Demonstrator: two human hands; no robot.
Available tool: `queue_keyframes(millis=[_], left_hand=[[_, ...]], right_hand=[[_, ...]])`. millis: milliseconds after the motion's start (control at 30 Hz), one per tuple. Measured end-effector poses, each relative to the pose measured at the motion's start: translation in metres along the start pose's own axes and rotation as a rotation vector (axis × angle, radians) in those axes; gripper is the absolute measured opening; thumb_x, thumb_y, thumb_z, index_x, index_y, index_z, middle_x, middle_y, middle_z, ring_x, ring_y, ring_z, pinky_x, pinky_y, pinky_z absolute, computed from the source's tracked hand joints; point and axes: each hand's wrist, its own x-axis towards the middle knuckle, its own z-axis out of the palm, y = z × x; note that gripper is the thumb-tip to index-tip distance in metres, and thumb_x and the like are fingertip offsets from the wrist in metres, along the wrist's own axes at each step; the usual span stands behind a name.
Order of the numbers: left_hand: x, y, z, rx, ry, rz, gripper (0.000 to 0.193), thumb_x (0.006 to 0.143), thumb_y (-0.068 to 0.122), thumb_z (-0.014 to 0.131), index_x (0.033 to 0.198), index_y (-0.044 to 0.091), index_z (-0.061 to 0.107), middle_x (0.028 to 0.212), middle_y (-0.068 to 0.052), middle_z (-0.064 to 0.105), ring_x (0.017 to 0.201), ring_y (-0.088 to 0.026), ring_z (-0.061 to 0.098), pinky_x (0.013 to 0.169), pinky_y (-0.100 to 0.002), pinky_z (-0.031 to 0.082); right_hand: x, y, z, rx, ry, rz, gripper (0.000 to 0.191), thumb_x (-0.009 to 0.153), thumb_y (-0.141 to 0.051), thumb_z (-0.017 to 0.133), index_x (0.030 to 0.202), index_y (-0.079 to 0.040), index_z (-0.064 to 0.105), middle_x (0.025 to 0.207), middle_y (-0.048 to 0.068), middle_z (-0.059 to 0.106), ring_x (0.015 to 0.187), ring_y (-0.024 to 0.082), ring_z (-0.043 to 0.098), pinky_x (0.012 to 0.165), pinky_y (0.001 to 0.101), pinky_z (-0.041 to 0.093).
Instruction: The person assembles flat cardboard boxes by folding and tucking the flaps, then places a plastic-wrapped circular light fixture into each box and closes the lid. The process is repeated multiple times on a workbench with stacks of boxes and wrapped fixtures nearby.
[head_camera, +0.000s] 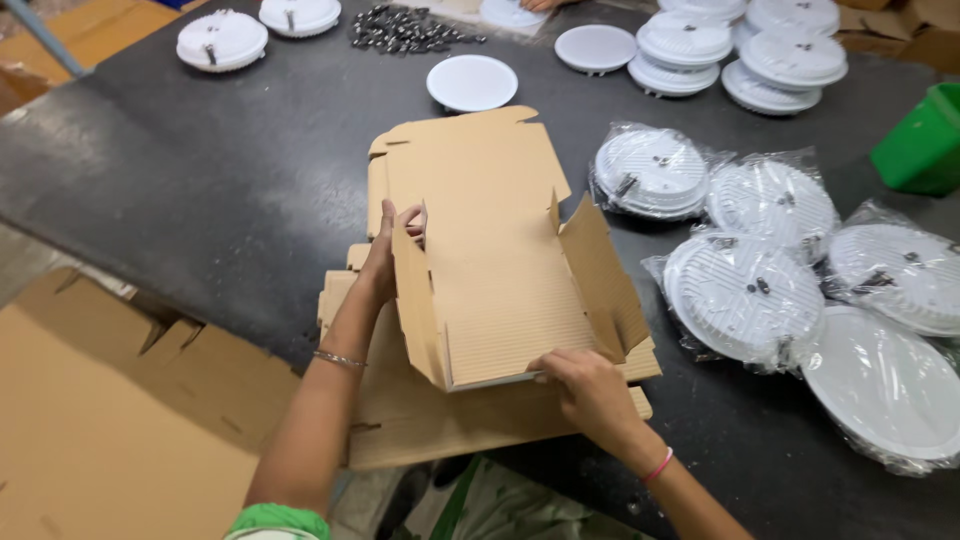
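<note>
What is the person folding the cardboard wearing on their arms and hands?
Both hands are bare, with no gloves. The left hand has a thin silver-coloured bangle round the wrist, and a green sleeve edge shows at the upper arm. The right hand has a thin pink band at the wrist. No rings can be made out on the fingers.

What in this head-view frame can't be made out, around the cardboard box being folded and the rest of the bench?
- Left hand fingertips: behind the raised side flap of the cardboard box.
- Flat cardboard stack: count hidden under the box.
- Small dark parts: too small to identify.
- Green bin: cut by the right edge.
- Another person's hand: cut by the top edge.
</note>
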Motion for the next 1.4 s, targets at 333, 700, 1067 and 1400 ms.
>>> queue_keyframes(millis=[333,700,1067,1400], left_hand=[[-0.028,0.012,-0.016,0.049,0.079,0.071,0.076,0.099,0.066,0.031,0.126,0.004,0.065,0.105,-0.009,0.07,0.099,-0.022,0.066,0.084,-0.038,0.059],[-0.034,-0.021,-0.026,0.173,0.115,0.228,0.073,0.093,0.076,0.05,0.114,0.006,0.044,0.106,-0.012,0.063,0.11,-0.023,0.068,0.104,-0.04,0.051],[-0.045,-0.016,-0.033,0.267,-0.07,0.168,0.099,0.076,0.06,0.079,0.146,0.01,0.028,0.127,-0.003,0.063,0.128,-0.018,0.052,0.111,-0.039,0.037],[-0.049,-0.022,-0.011,0.385,0.022,0.195,0.043,0.081,0.024,0.086,0.11,-0.005,0.073,0.103,-0.012,0.076,0.096,-0.02,0.072,0.086,-0.032,0.059]], right_hand=[[0.004,0.004,0.02,-0.025,-0.042,-0.041,0.026,0.078,0.001,0.061,0.098,-0.011,0.072,0.09,0.004,0.076,0.089,0.029,0.07,0.078,0.043,0.053],[0.016,-0.029,0.016,-0.094,-0.217,-0.098,0.041,0.082,-0.007,0.065,0.123,-0.015,0.065,0.108,0.003,0.072,0.1,0.028,0.067,0.086,0.0439,0.05],[0.055,-0.048,0.018,0.021,-0.465,-0.212,0.076,0.079,0.006,0.048,0.148,-0.025,0.051,0.128,0.001,0.066,0.102,0.034,0.065,0.086,0.047,0.05],[0.044,-0.032,0.049,-0.034,-0.298,-0.182,0.032,0.08,-0.005,0.059,0.112,-0.007,0.066,0.116,0.008,0.067,0.107,0.033,0.063,0.087,0.0458,0.051]])
